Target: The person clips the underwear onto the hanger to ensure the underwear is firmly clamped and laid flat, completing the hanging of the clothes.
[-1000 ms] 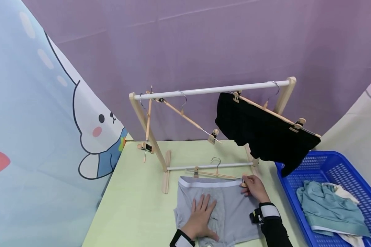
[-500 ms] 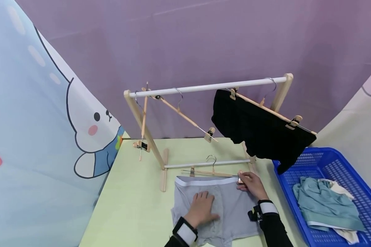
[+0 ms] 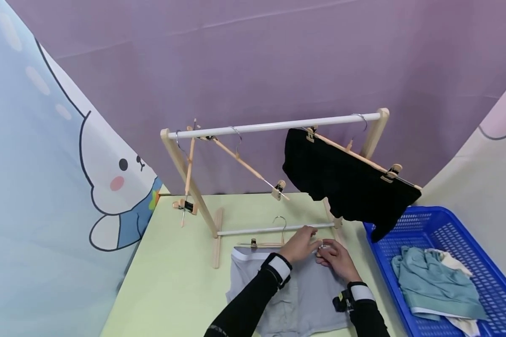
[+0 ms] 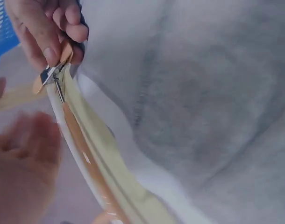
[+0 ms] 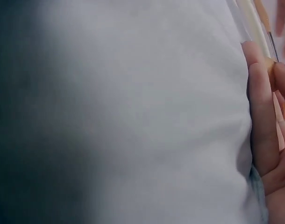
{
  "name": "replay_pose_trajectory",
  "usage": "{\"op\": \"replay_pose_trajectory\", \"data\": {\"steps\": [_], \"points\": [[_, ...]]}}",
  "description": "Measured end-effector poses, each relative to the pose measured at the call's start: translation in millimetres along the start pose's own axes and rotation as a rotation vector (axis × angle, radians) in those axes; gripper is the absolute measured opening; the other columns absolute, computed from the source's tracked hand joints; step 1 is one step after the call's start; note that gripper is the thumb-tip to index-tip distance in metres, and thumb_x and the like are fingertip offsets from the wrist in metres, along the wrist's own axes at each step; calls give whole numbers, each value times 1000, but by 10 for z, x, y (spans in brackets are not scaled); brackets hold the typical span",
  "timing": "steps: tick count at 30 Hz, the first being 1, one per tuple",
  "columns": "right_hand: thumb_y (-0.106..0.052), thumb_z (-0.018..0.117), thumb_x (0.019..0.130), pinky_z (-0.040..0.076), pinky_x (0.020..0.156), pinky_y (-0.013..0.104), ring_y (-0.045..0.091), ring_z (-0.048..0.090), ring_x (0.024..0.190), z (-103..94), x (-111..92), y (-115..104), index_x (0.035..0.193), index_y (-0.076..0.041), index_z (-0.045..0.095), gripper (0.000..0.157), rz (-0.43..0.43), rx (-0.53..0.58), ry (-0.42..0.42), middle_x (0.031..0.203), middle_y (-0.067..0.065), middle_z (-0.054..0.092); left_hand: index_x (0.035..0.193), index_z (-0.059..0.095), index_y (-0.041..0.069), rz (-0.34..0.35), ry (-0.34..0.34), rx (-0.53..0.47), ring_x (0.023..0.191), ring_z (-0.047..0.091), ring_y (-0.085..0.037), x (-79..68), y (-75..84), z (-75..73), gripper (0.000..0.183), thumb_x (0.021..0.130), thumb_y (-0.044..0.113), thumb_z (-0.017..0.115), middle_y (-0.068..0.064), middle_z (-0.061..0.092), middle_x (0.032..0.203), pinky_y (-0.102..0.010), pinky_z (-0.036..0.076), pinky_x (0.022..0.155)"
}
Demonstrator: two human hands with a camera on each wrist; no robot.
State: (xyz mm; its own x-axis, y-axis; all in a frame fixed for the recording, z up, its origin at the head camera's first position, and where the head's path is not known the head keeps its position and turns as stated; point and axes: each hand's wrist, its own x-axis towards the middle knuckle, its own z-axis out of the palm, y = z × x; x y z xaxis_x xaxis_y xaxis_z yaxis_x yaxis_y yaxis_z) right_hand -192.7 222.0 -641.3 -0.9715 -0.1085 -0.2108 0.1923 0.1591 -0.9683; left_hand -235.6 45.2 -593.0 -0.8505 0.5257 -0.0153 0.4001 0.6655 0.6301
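Observation:
Grey boxer briefs (image 3: 316,295) with a white waistband lie flat in front of me. Along the waistband lies a wooden clip hanger (image 3: 267,245), its hook toward the rack. My right hand (image 3: 337,260) pinches the hanger's right clip (image 4: 53,74) between thumb and fingers at the waistband's corner; whether the clip bites cloth is unclear. My left hand (image 3: 298,245) is close to that clip; in the left wrist view it is blurred, fingers fairly straight, apart from the clip. The hanger's left clip (image 3: 253,243) sits near the waistband's left part.
Behind stands a rack with a white rail (image 3: 278,125). From it hang two bare hangers (image 3: 246,166) at left and black shorts (image 3: 346,175) at right. A blue basket (image 3: 442,215) at right holds a teal garment (image 3: 438,281) and something whitish.
My left hand has lifted off the middle of the boxer briefs and moved up and right to the right clip. My right hand stays at that clip.

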Motion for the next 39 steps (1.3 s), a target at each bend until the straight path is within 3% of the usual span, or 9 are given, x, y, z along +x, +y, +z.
{"op": "replay_pose_trajectory", "data": {"steps": [3, 7, 13, 19, 23, 27, 31, 35, 39], "points": [[-11, 59, 100, 58, 72, 27, 18, 72, 81, 35, -4, 33, 142, 3, 43, 47, -19, 28, -15, 106, 23, 70, 122, 59, 3, 12, -63, 45, 97, 60, -13, 67, -39, 42, 40, 101, 37, 57, -7, 63, 108, -22, 47, 82], [-3, 56, 100, 58, 73, 27, 17, 72, 80, 66, -32, 68, 145, 4, 41, 48, -16, 65, -20, 108, 23, 68, 99, 60, 5, 33, -142, -33, 67, 51, -12, 87, -91, 116, 29, 102, 34, 56, -3, 56, 80, -21, 38, 62], [-3, 56, 100, 58, 77, 28, 18, 73, 84, 72, -61, 74, 147, 6, 38, 51, -15, 97, -27, 117, 30, 65, 123, 62, 3, 11, -88, -2, 85, 58, -10, 91, -117, 180, 39, 104, 35, 52, -4, 65, 97, -21, 46, 77], [-7, 59, 100, 59, 77, 29, 22, 74, 83, 17, -61, 65, 147, 7, 39, 53, -36, 79, -44, 117, 31, 64, 103, 70, 8, 49, -65, 15, 74, 54, -5, 153, -100, 190, 26, 102, 30, 56, 3, 64, 84, -17, 42, 69], [-10, 62, 98, 59, 72, 30, 23, 74, 79, -17, -16, 24, 145, 6, 40, 54, -38, 25, -35, 104, 26, 70, 102, 73, 11, 2, -59, 18, 72, 57, -5, 195, -76, 146, 24, 101, 30, 58, 4, 68, 84, -18, 44, 68], [-11, 69, 93, 58, 65, 29, 20, 71, 66, -25, 9, -53, 145, 4, 37, 62, 6, -136, 41, 82, 15, 72, 103, 75, 12, -72, -41, 11, 71, 58, -4, 209, -91, 89, 23, 100, 29, 61, 5, 69, 86, -18, 45, 67], [-12, 72, 91, 50, 53, 29, 16, 62, 52, -47, 2, -146, 138, 5, 45, 57, 29, -382, 89, 63, 4, 64, 97, 74, 8, -131, -28, -106, 63, 50, -5, 206, -93, 6, 17, 97, 22, 65, 1, 65, 78, -20, 41, 61], [-14, 73, 88, 42, 49, 29, 14, 53, 47, -106, -35, -238, 112, 4, 62, 32, -17, -612, 129, 57, 1, 56, 95, 72, 6, -101, -30, -215, 64, 51, -1, 219, -70, -40, 13, 94, 19, 68, 1, 67, 80, -18, 42, 62], [-15, 79, 82, 38, 52, 30, 14, 49, 54, -167, -71, -295, 93, -3, 65, 22, -50, -723, 136, 64, 1, 53, 97, 72, 4, -61, -29, -278, 70, 58, 0, 252, -47, -42, 15, 91, 18, 73, -1, 72, 87, -17, 46, 64]]}}
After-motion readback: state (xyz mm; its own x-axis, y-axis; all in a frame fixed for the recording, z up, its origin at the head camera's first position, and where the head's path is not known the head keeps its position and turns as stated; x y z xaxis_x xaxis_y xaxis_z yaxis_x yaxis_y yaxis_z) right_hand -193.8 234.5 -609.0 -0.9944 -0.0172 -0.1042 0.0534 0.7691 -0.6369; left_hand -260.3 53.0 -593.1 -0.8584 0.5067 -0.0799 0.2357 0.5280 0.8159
